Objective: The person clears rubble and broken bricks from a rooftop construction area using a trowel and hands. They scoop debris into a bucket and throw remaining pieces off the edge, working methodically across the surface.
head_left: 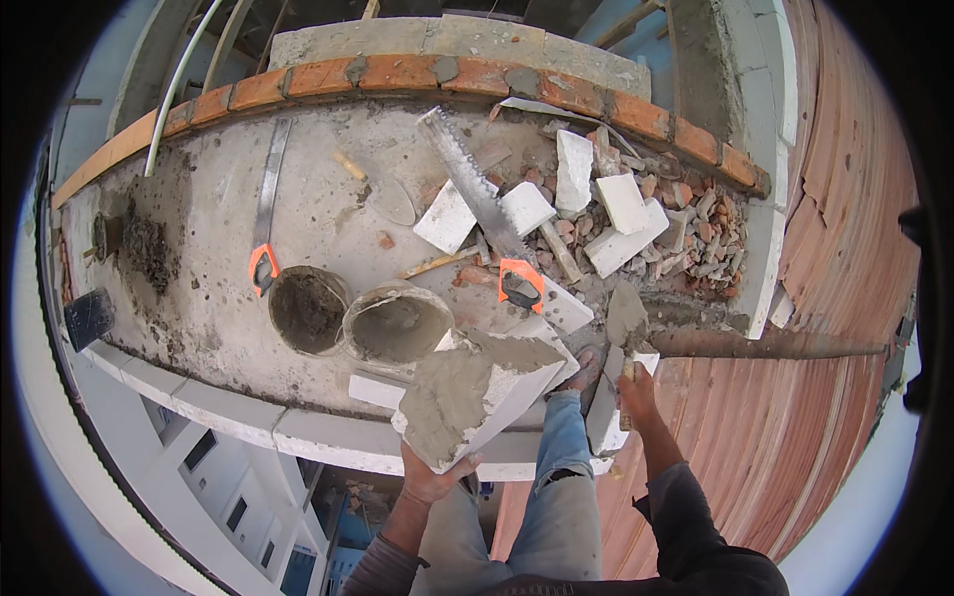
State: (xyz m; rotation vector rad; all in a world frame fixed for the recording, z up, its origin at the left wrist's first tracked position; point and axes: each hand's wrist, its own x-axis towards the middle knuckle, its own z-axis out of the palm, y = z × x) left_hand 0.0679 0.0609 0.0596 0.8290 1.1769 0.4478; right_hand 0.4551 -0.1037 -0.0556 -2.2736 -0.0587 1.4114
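Observation:
My left hand (430, 479) grips the near end of a white block (517, 397), tilted over the low wall. Grey mortar (445, 389) is spread over its upper end face and along part of another side. My right hand (639, 392) is closed around the handle of a trowel (626, 316), whose blade points away from me with mortar on it. Under that hand stands another white block (604, 417). Just beyond the held block are two buckets, one dark inside (318, 349) and one with grey mortar (372, 362).
Two handsaws with orange handles lie on the slab, one left (268, 194), one centre (477, 189). A second trowel (393, 201), cut white blocks (621, 204) and brick rubble (711, 238) lie beyond. A brick edge (407, 74) bounds the far side. Corrugated roofing (775, 437) lies right; there is a drop below the low wall (338, 434).

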